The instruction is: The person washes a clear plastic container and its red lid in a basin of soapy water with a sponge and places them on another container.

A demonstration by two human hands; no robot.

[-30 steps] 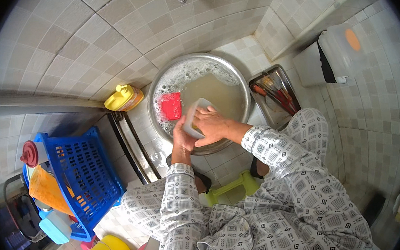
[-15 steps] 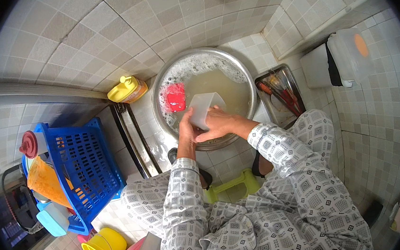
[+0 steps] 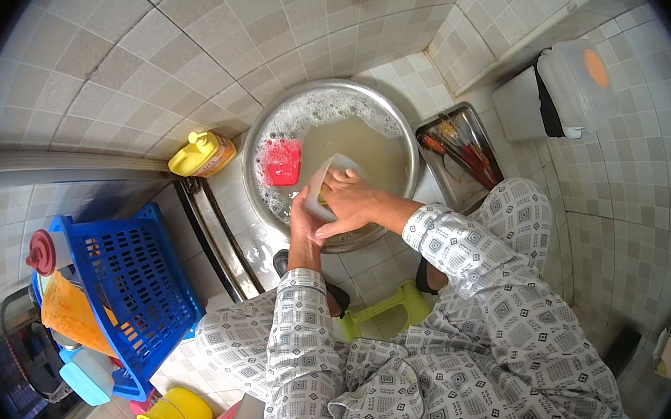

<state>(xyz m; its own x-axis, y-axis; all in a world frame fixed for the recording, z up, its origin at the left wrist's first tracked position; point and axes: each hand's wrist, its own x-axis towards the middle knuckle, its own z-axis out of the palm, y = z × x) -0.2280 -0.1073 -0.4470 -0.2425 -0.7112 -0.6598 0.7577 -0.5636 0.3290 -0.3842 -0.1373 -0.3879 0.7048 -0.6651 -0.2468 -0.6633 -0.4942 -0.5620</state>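
Over the near side of a large steel basin (image 3: 250, 165) of cloudy, sudsy water, I hold a translucent white plastic container (image 3: 337, 161) tilted. My left hand (image 3: 302, 222) is closed round its lower left side. The fingers of my right hand (image 3: 355, 202) reach inside it, bent against the inner wall. A small yellow bit shows under those fingers; most of it is hidden, and its kind cannot be made out. A red plastic piece (image 3: 283, 162) floats among the foam at the basin's left.
A metal tray (image 3: 449, 180) of long-handled utensils lies right of the basin. Left stand a yellow bottle (image 3: 201, 154) and a blue basket (image 3: 138, 282) full of containers. A green stool (image 3: 388, 310) is beneath me; a yellow bucket (image 3: 179, 415) stands lower left. Clear bins (image 3: 573, 93) are at right.
The container has tipped so that its opening turns toward my right hand. My right hand has gone from gripping its outside to reaching inside.
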